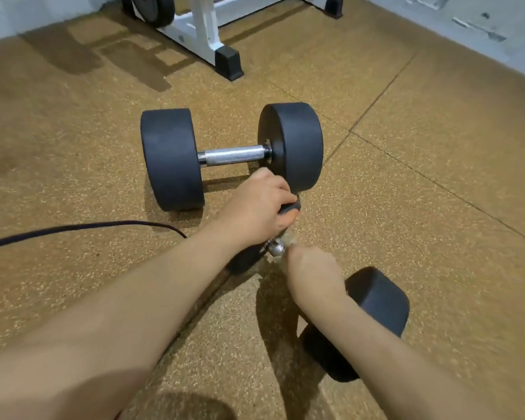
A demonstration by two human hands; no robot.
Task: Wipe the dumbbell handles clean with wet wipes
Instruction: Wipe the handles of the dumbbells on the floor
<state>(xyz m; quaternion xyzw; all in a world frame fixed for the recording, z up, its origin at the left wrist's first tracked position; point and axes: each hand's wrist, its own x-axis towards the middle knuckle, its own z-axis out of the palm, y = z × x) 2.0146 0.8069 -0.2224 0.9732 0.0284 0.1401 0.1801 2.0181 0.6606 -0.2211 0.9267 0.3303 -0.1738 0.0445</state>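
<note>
Your left hand grips a small dumbbell lifted off the floor; your right hand pinches a wipe against its handle. Another dumbbell lies beyond.

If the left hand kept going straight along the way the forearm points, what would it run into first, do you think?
Most likely the right-hand weight of the far dumbbell. The left hand points up and to the right, and that black weight sits just beyond its knuckles. Depth is hard to judge, so it might pass in front.
</note>
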